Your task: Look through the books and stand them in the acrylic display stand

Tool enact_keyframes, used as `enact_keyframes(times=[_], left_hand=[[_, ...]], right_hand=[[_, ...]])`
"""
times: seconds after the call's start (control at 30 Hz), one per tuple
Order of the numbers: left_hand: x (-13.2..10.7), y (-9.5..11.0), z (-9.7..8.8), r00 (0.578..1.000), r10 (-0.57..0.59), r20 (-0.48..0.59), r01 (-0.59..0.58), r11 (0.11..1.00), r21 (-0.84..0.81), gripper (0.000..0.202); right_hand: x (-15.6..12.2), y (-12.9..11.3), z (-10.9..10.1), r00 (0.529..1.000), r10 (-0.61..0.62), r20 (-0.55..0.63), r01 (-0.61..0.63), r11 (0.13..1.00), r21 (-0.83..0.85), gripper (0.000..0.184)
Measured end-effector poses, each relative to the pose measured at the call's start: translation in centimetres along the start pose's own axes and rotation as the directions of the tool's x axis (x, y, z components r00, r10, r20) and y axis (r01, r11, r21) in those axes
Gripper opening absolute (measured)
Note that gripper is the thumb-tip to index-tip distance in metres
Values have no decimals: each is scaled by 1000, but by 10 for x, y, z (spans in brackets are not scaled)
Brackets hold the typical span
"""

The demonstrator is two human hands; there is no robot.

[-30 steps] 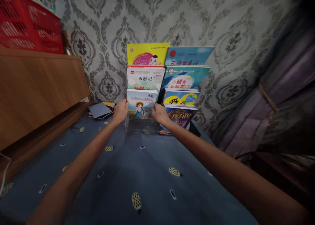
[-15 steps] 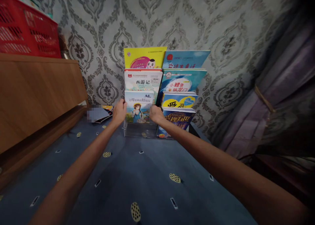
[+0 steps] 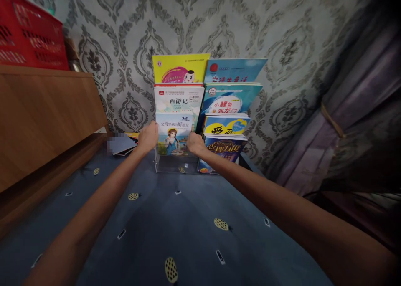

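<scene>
A light-blue picture-cover book (image 3: pixel 173 139) with a girl on it stands upright in the left column of a clear rack (image 3: pixel 169 165). My left hand (image 3: pixel 148 136) is closed at the book's left edge, and my right hand (image 3: pixel 196 144) is closed at its right edge, fingertips partly hidden. Behind this book rise a white book (image 3: pixel 179 99) and a yellow book (image 3: pixel 180 67). Along the right column stand a dark-blue book (image 3: pixel 225 149), a yellow-and-blue book (image 3: pixel 227 125), a teal book (image 3: pixel 232 100) and a blue book (image 3: pixel 236 69).
The rack stands on a blue pineapple-print cloth (image 3: pixel 188 219) against a patterned wall (image 3: pixel 131 69). At left, a red basket (image 3: pixel 37 39) sits on a wooden cabinet (image 3: pixel 53 119). Loose books (image 3: pixel 123 145) lie beside the cabinet. A tied curtain (image 3: pixel 300 152) hangs at right.
The view has shifted slightly, moving the rack a little left in the picture. Both hands stay at the sides of the light-blue book, which still stands in the left column.
</scene>
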State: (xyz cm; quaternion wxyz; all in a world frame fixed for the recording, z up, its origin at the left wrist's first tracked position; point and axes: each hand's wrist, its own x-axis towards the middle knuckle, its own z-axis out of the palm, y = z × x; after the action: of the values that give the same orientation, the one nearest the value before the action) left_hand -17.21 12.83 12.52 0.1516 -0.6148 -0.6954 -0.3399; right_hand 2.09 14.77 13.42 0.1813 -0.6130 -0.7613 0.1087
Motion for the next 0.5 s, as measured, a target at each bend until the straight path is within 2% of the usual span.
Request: enact_keyframes(times=[0.17, 0.27, 0.37, 0.43, 0.5], left_hand=[[-1, 3, -5, 998, -24, 62, 23, 1000, 8, 28], [-5, 6, -10, 999, 9, -48, -10, 1000, -25, 24], [-9, 14, -19, 962, 191, -195, -191, 981, 20, 44], [-11, 19, -26, 921, 346, -179, -336, 938, 84, 47], [-11, 22, -30, 887, 449, -110, -432, 889, 154, 48]], right_hand=[[-4, 0, 4, 999, 23, 31, -24, 999, 23, 36], [-5, 1, 5, 999, 19, 38, -21, 999, 40, 37], [-5, 3, 6, 999, 10, 42, -13, 999, 52, 38], [-4, 4, 7, 999, 1, 43, -3, 998, 60, 40], [-2, 6, 8, 999, -26, 46, 23, 997, 70, 41]])
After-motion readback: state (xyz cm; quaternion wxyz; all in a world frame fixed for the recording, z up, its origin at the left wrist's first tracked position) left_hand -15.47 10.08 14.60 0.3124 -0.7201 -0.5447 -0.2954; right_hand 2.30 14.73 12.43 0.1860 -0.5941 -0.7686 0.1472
